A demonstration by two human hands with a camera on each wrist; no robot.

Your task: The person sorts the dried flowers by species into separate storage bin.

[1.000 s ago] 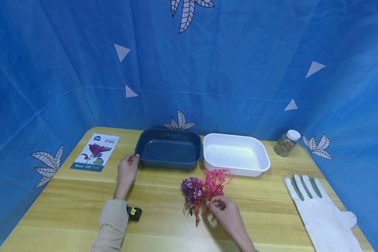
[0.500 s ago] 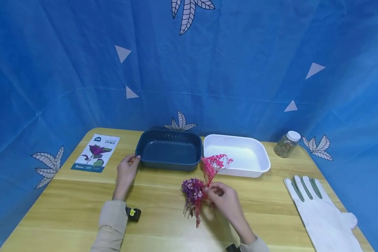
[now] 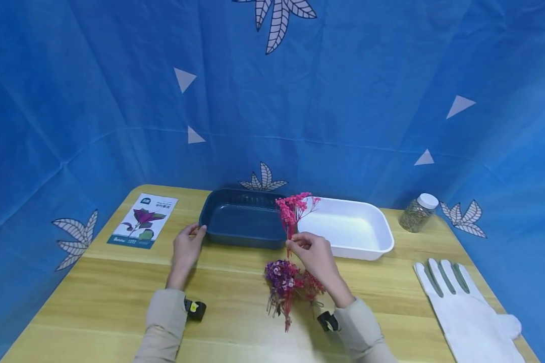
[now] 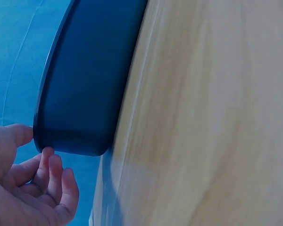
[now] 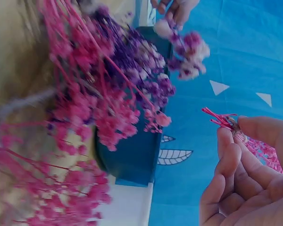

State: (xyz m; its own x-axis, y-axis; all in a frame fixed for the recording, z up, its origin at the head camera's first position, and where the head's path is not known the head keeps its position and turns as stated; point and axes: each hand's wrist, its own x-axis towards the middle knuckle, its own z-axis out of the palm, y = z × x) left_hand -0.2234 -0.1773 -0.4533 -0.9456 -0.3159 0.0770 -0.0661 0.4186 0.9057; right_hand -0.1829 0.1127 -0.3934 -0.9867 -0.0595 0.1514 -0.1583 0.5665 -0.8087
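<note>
My right hand point(image 3: 315, 254) pinches the stems of a pink dried flower bunch point(image 3: 290, 209), blooms up, above the table and overlapping the gap between the two basins. Close by the thumb in the right wrist view, the cut stem ends point(image 5: 217, 117) stick out. My left hand point(image 3: 187, 247) holds the left end of a dark blue basin point(image 3: 247, 242); its thumb and fingertips point(image 4: 47, 151) meet the rim at the corner. Below the right hand, purple dried flowers point(image 3: 279, 277) and more pink flowers point(image 3: 312, 287) lie on the table.
A white basin point(image 3: 359, 252) stands right of the blue one. Farther right are a lidded jar point(image 3: 417, 216) of greenish bits and a white glove point(image 3: 472, 322). A seed packet point(image 3: 143, 222) lies at left. Blue cloth point(image 3: 345, 101) hangs behind the wooden table point(image 3: 236, 322).
My right hand has lifted the pink flower bunch off the pile and moved it up and forward toward the basins. The left hand has stayed at the blue basin.
</note>
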